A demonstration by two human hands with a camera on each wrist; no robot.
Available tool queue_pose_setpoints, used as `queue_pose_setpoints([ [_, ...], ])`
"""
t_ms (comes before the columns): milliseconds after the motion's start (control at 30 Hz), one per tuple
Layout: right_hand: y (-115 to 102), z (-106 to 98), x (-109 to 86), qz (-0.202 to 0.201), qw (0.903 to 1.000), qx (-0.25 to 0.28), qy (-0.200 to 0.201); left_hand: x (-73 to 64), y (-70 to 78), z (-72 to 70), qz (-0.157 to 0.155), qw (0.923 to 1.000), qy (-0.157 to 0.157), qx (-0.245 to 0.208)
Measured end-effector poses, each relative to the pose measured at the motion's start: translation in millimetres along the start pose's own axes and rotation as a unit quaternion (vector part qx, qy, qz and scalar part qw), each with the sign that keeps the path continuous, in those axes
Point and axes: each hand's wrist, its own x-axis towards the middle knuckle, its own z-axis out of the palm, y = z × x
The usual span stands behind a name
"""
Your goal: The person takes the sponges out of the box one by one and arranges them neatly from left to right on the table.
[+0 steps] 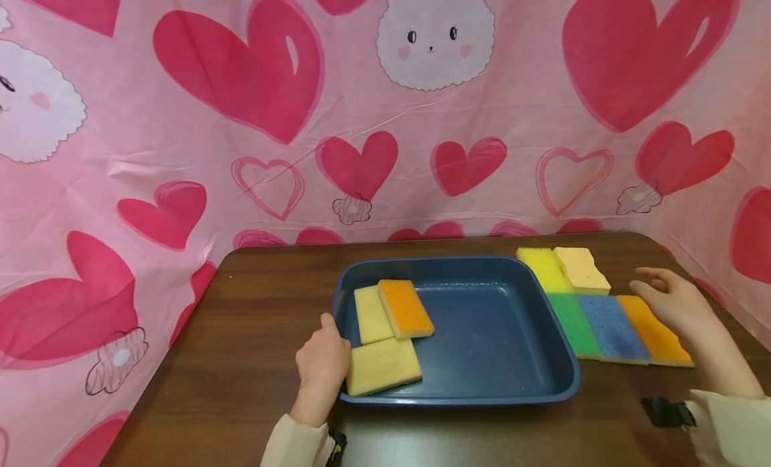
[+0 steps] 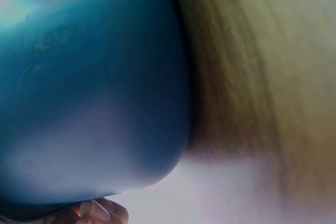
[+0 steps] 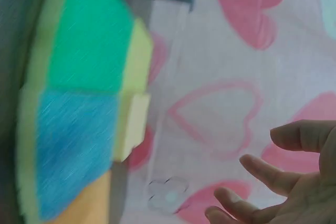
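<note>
At the left wall of a dark blue rectangular pan, my left hand grips the rim; its fingertips show at the pan's edge in the left wrist view. Inside the pan lie an orange-topped sponge, a pale yellow sponge partly under it, and another yellow sponge in the near left corner. My right hand hovers over the right end of the sponges outside the pan, fingers spread and holding nothing. Nearest to it are an orange sponge and a cream notched sponge.
A blue sponge and a green sponge lie in a row with the orange one, right of the pan. Behind them sits a bright yellow sponge. A pink heart-print cloth hangs behind the brown wooden table.
</note>
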Motion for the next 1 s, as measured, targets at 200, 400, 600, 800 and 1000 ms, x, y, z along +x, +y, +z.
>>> queue_pose_setpoints([
  [200, -35, 11, -1.3, -0.048, 0.9985, -0.013, -0.024, -0.9, 1.3, -0.7, 0.000, 1.0000, 0.002, 0.000],
  [400, -62, 28, -2.5, -0.085, 0.9954, -0.037, -0.025, -1.6, 3.5, 0.0, 0.004, 0.9999, 0.008, 0.006],
  [600, -90, 46, -3.5, -0.115, 0.9912, -0.060, -0.025, -2.0, 4.5, -1.1, 0.006, 0.9999, 0.012, 0.003],
  [800, -121, 65, -6.1, -0.147, 0.9851, -0.077, -0.046, -2.3, 3.2, -1.4, 0.007, 0.9998, 0.018, 0.003],
  [1000, -148, 81, -8.0, -0.170, 0.9798, -0.079, -0.071, -3.3, 2.1, -1.4, 0.000, 0.9999, 0.014, -0.006],
])
